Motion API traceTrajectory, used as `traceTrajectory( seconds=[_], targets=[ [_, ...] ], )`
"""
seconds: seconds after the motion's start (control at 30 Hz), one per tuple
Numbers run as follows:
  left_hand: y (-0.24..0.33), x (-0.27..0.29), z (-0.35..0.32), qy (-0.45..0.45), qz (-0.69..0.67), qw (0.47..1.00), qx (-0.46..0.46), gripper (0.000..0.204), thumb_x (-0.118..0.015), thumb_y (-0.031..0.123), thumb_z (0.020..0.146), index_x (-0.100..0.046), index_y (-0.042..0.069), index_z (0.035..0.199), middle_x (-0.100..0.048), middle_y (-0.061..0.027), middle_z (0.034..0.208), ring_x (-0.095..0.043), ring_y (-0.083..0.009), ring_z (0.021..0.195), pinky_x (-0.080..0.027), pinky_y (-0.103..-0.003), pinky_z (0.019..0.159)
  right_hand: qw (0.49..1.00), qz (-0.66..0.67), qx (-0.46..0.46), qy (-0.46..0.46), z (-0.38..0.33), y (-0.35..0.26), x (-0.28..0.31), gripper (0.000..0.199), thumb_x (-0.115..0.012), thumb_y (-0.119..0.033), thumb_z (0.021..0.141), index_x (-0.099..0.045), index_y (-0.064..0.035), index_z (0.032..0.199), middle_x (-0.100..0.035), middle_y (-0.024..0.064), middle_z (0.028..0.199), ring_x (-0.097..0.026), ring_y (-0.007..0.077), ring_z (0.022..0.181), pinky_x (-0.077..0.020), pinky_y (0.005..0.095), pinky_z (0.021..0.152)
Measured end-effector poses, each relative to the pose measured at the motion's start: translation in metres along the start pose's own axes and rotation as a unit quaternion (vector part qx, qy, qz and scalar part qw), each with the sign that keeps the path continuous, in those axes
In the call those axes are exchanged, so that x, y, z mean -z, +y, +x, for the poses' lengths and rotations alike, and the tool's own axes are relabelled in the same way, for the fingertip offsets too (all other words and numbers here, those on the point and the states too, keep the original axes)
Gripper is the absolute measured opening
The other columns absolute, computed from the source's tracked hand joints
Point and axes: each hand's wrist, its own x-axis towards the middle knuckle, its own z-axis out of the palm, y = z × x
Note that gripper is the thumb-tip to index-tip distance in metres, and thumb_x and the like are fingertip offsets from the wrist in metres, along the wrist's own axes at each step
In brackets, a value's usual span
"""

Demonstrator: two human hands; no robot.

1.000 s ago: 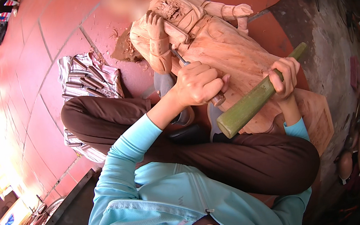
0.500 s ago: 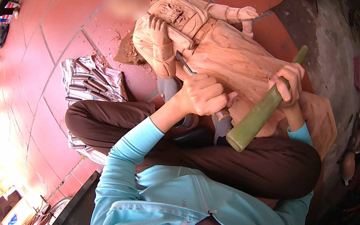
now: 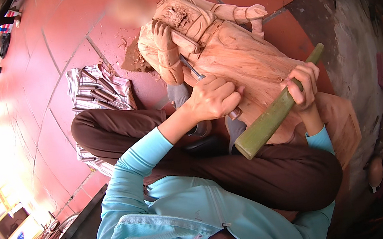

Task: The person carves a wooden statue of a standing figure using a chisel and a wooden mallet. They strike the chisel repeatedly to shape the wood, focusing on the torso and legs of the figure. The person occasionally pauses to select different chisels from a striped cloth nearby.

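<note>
a person in a light blue jacket (image 3: 184, 212) and brown trousers (image 3: 257, 178) sits with knees bent beside a carved wooden figure (image 3: 241, 59) lying face-up on a red tiled floor (image 3: 50, 152); the left hand (image 3: 213, 98) is curled into a fist, fingers wrapped around the brown wooden handle of a chisel (image 3: 189, 65) with no gap showing; the steel shaft runs out past those fingers, up and to the left, its tip at the robe just beside the figure's bent forearm, though whether it touches the wood cannot be told; the butt of the handle pokes out below the same fist; the right hand (image 3: 304, 86), apart from the left, has its fingers folded closed around a green club (image 3: 269, 123); the club's thick end slants down and left from them, near the chisel's butt but clear of it, and its thinner end juts above the knuckles; the figure spreads beyond and between both sets of fingers, its raised carved hand up and left of the left fingers, its other arm stretched out above the right ones; well to the left of the left fingers, wooden-handled tools (image 3: 103, 90) lie on a striped cloth (image 3: 123, 86).
</note>
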Motion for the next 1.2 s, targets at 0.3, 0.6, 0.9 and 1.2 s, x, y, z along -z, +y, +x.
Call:
traceTrajectory(
  seconds=[0.3,0.6,0.9,1.2],
  targets=[
    [0.013,-0.002,0.015,0.004,-0.03,0.999,0.016,0.034,-0.073,0.012,0.076,-0.043,0.013,0.06,-0.038,0.0006,0.055,-0.045,-0.0145,0.046,-0.038,-0.029,0.043,1.0,0.017,0.0,0.006,0.005,-0.001,0.0,0.045,-0.07,0.004,0.073,-0.044,-0.0164,0.103,-0.053,0.0054,0.09,-0.058,0.0254,0.078,-0.0457,0.0478,0.075],
    [-0.003,-0.002,0.051,0.165,-0.009,0.964,0.206,0.037,-0.082,0.007,0.07,-0.046,0.009,0.062,-0.044,-0.0046,0.052,-0.045,-0.021,0.042,-0.033,-0.032,0.04,0.998,0.041,-0.029,0.026,0.005,0.001,-0.003,0.046,-0.066,0.008,0.071,-0.042,-0.013,0.104,-0.054,0.0076,0.089,-0.059,0.0267,0.079,-0.0471,0.047,0.074],
    [-0.028,-0.017,0.067,0.2,0.045,0.921,0.332,0.031,-0.081,0.016,0.076,-0.052,0.006,0.069,-0.052,-0.0077,0.06,-0.051,-0.0245,0.05,-0.039,-0.033,0.045,0.997,0.04,-0.072,0.012,0.007,0.0,-0.002,0.045,-0.057,0.014,0.073,-0.037,-0.0104,0.106,-0.052,0.0095,0.089,-0.055,0.025,0.075,-0.046,0.0443,0.07],
    [-0.003,-0.009,0.071,0.179,0.131,0.907,0.357,0.03,-0.077,0.016,0.08,-0.05,0.007,0.069,-0.048,-0.0077,0.061,-0.051,-0.0245,0.052,-0.039,-0.034,0.047,0.997,0.038,-0.061,0.025,0.003,0.004,-0.001,0.045,-0.058,0.012,0.074,-0.038,-0.009,0.108,-0.052,0.0106,0.089,-0.056,0.0254,0.074,-0.0468,0.0449,0.072]
  ],
)
